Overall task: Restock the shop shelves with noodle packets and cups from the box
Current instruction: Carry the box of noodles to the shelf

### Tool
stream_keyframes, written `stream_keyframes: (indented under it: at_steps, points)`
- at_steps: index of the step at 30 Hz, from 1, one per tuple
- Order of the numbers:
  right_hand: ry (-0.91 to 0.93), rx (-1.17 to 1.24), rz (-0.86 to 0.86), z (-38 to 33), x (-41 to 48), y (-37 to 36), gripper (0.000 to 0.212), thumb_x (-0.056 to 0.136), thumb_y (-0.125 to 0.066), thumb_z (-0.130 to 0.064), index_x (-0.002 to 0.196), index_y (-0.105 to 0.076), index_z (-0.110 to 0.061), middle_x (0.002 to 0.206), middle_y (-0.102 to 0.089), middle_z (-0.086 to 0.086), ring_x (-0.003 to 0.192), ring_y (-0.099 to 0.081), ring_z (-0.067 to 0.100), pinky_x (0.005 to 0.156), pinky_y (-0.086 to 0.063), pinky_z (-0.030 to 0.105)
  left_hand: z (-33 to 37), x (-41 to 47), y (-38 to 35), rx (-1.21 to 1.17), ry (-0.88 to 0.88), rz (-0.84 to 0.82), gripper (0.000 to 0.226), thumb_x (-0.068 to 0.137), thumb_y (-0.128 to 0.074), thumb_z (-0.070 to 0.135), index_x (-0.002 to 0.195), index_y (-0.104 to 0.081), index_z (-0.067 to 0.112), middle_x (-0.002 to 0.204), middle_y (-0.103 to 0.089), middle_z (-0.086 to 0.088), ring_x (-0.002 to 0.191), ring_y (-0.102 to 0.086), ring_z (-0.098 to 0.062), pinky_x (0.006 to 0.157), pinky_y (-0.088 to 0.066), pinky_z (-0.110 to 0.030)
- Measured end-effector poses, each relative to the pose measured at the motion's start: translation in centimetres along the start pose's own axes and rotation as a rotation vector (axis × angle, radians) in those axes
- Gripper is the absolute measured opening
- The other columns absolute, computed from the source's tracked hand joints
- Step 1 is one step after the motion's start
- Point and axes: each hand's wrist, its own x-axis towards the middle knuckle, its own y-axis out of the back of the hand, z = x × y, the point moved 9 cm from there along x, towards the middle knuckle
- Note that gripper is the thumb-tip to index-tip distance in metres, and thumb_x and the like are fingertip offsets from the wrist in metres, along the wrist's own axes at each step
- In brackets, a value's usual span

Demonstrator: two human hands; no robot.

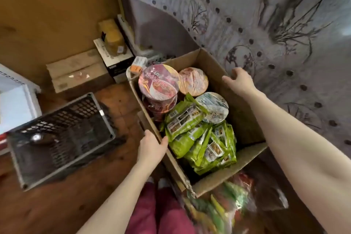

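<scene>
An open cardboard box (245, 119) is in the middle of the head view, above the floor. It holds several green noodle packets (199, 138), a purple-red noodle cup (158, 81) stacked on another, a pink-lidded cup (193, 80) and a pale green-lidded cup (214, 106). My left hand (152, 148) grips the box's left wall, thumb inside the rim. My right hand (240, 80) holds the right wall near the far corner, its fingers curled over the edge.
A black plastic crate (62, 135) stands on the wooden floor to the left. Cartons (76, 70) and a stacked small box (114, 51) line the brown wall behind. A patterned cloth (266, 24) hangs on the right. More packets in a bag (228, 199) lie under the box.
</scene>
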Motion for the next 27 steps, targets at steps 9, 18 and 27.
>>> stream_keyframes:
  at_steps: [9,18,27]
  points:
    - [-0.071,-0.127,-0.059,3.9,3.9,-3.3,0.049,0.090,-0.056,-0.028,0.129,-0.043,-0.003,0.131,-0.050,0.022,0.121,-0.046,0.037,0.097,-0.038,0.040,-1.1,2.1,-3.2,-0.048,0.099,0.001,0.053,0.089,-0.058,0.028,0.121,-0.029,-0.002,0.113,-0.057,-0.025,0.102,-0.057,-0.040,0.083,-0.046,-0.042]
    - [-0.001,-0.149,0.048,3.1,2.7,-2.1,0.033,0.090,-0.056,-0.023,0.123,-0.054,-0.019,0.120,-0.061,0.013,0.113,-0.052,0.037,0.093,-0.043,0.048,-2.9,0.9,-2.9,-0.167,0.144,0.078,0.045,0.091,-0.049,0.010,0.129,-0.031,-0.004,0.114,-0.057,-0.025,0.104,-0.055,-0.039,0.079,-0.040,-0.036]
    - [0.149,-0.142,0.110,-2.7,-3.2,-0.3,0.036,0.090,-0.054,-0.025,0.125,-0.054,-0.016,0.121,-0.062,0.012,0.112,-0.054,0.034,0.092,-0.044,0.045,-6.8,-4.1,3.4,-0.226,0.129,0.256,0.043,0.090,-0.051,0.012,0.130,-0.039,0.004,0.119,-0.059,-0.022,0.109,-0.053,-0.041,0.089,-0.045,-0.043]
